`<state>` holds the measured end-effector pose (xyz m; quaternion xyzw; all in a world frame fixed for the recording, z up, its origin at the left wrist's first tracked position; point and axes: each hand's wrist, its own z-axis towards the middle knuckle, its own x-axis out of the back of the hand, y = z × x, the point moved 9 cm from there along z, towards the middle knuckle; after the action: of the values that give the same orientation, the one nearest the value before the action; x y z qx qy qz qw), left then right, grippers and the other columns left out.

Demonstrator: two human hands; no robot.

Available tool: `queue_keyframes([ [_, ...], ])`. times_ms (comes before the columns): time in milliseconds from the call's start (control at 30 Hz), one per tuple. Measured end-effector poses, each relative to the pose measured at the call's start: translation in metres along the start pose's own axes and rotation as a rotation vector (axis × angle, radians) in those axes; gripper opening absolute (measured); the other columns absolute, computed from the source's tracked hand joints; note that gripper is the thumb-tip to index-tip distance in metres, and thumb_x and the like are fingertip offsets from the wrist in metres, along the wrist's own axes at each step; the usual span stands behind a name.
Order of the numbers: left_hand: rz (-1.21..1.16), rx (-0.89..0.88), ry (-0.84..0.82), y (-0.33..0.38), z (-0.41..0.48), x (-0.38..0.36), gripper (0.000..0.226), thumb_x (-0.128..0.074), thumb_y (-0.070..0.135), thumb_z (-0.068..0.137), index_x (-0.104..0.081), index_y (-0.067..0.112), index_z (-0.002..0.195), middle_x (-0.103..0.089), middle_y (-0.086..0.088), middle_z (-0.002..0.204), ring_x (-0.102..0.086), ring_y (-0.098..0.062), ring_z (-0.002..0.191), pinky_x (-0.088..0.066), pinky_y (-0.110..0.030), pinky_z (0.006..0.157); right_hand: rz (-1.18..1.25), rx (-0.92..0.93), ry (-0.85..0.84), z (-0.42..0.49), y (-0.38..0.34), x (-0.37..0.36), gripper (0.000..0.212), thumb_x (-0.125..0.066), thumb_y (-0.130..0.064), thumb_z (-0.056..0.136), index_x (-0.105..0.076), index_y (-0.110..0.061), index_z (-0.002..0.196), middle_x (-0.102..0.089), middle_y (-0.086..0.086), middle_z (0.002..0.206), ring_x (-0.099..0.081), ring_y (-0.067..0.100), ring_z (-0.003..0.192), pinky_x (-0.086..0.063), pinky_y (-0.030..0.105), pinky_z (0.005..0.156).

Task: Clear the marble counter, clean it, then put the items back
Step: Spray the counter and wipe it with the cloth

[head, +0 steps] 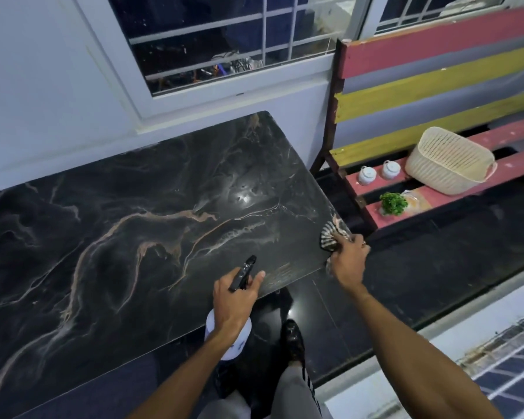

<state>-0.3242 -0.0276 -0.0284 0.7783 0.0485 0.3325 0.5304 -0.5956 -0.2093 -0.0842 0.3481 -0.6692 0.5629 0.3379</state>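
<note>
The black marble counter (152, 213) with tan veins fills the left and middle of the view, and nothing stands on it. My left hand (235, 300) grips a white spray bottle (239, 337) by its black trigger head (243, 272), over the counter's near edge. My right hand (348, 261) holds a striped cloth (330, 238) against the counter's right corner. On the slatted bench to the right sit two small white jars (367, 175) (390, 170), a cream woven basket (449, 161), a small green plant (393, 203) and a clear bag (415, 201).
A white-framed window (224, 40) with bars stands behind the counter. The bench (436, 71) has pink and yellow slats and stands close to the counter's right end. The floor (390, 282) is dark and glossy; my shoe (292, 340) is below the counter edge.
</note>
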Motion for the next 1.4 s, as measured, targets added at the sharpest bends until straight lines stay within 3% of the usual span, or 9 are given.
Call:
queue_keyframes([
  [167, 0.002, 0.054, -0.062, 0.027, 0.008, -0.059, 0.061, -0.081, 0.035, 0.088, -0.037, 0.026, 0.047, -0.041, 0.012, 0.041, -0.038, -0.009, 0.043, -0.035, -0.026, 0.055, -0.021, 0.197, -0.072, 0.004, -0.006, -0.003, 0.050, -0.052, 0.000, 0.088, -0.064, -0.024, 0.131, -0.041, 0.004, 0.133, -0.037, 0.029, 0.119, -0.054, 0.044, 0.089],
  [267, 0.008, 0.095, -0.047, 0.039, 0.018, -0.083, 0.061, -0.082, 0.035, 0.087, -0.037, 0.023, 0.047, -0.041, 0.011, 0.041, -0.038, -0.009, 0.042, -0.036, -0.026, 0.054, 0.041, 0.037, -0.006, 0.042, 0.008, 0.013, 0.050, -0.050, 0.005, 0.088, -0.065, -0.019, 0.128, -0.042, 0.009, 0.128, -0.038, 0.031, 0.113, -0.051, 0.042, 0.082],
  [433, 0.015, 0.124, 0.036, 0.058, 0.044, -0.089, 0.057, -0.083, 0.040, 0.085, -0.043, 0.020, 0.050, -0.046, 0.008, 0.046, -0.045, -0.011, 0.047, -0.041, -0.027, 0.058, 0.000, 0.182, -0.100, 0.071, -0.023, 0.000, 0.051, -0.050, 0.003, 0.086, -0.064, -0.017, 0.132, -0.041, 0.008, 0.131, -0.038, 0.031, 0.116, -0.053, 0.044, 0.089],
  [567, -0.025, 0.164, 0.185, 0.059, 0.066, -0.059, 0.055, -0.084, 0.035, 0.085, -0.045, 0.019, 0.051, -0.046, 0.007, 0.046, -0.046, -0.012, 0.047, -0.041, -0.028, 0.059, 0.000, 0.100, -0.066, 0.086, -0.044, -0.007, 0.049, -0.053, 0.000, 0.087, -0.063, -0.023, 0.130, -0.040, 0.007, 0.129, -0.037, 0.030, 0.115, -0.053, 0.046, 0.084],
  [733, -0.039, 0.173, 0.302, 0.049, 0.088, -0.017, 0.057, -0.082, 0.032, 0.088, -0.043, 0.016, 0.051, -0.041, 0.003, 0.047, -0.041, -0.018, 0.049, -0.038, -0.031, 0.057, -0.068, 0.661, -0.351, 0.063, -0.136, -0.069, 0.060, -0.052, 0.000, 0.082, -0.060, -0.030, 0.134, -0.041, 0.006, 0.130, -0.038, 0.027, 0.116, -0.052, 0.042, 0.092],
  [867, -0.077, 0.212, 0.390, 0.030, 0.097, 0.022, 0.050, -0.083, 0.040, 0.085, -0.050, 0.022, 0.053, -0.051, 0.003, 0.053, -0.050, -0.021, 0.058, -0.046, -0.036, 0.065, 0.054, 0.286, -0.187, 0.107, -0.145, -0.071, 0.053, -0.056, 0.003, 0.086, -0.062, -0.023, 0.132, -0.039, 0.009, 0.130, -0.035, 0.029, 0.117, -0.053, 0.045, 0.091],
  [1033, -0.118, 0.244, 0.427, 0.008, 0.104, 0.059, 0.052, -0.081, 0.034, 0.087, -0.054, 0.001, 0.058, -0.046, -0.006, 0.048, -0.043, -0.016, 0.051, -0.042, -0.033, 0.058, -0.072, 0.795, -0.432, 0.021, -0.226, -0.138, 0.061, -0.054, 0.001, 0.083, -0.060, -0.035, 0.132, -0.040, 0.001, 0.126, -0.036, 0.023, 0.116, -0.053, 0.038, 0.083],
  [1233, -0.147, 0.303, 0.458, -0.024, 0.115, 0.107, 0.052, -0.084, 0.037, 0.085, -0.050, 0.013, 0.054, -0.051, 0.004, 0.048, -0.050, -0.015, 0.051, -0.047, -0.032, 0.062, 0.020, 0.320, -0.217, 0.088, -0.245, -0.135, 0.052, -0.054, 0.004, 0.084, -0.066, -0.022, 0.128, -0.041, 0.012, 0.128, -0.038, 0.034, 0.117, -0.051, 0.048, 0.094],
  [1400, -0.142, 0.289, 0.460, -0.049, 0.137, 0.154, 0.058, -0.082, 0.033, 0.086, -0.042, 0.019, 0.048, -0.044, 0.007, 0.041, -0.043, -0.015, 0.047, -0.043, -0.035, 0.059, -0.078, 0.814, -0.454, -0.004, -0.329, -0.201, 0.057, -0.051, -0.002, 0.083, -0.061, -0.029, 0.132, -0.041, 0.006, 0.129, -0.036, 0.025, 0.117, -0.052, 0.039, 0.087],
])
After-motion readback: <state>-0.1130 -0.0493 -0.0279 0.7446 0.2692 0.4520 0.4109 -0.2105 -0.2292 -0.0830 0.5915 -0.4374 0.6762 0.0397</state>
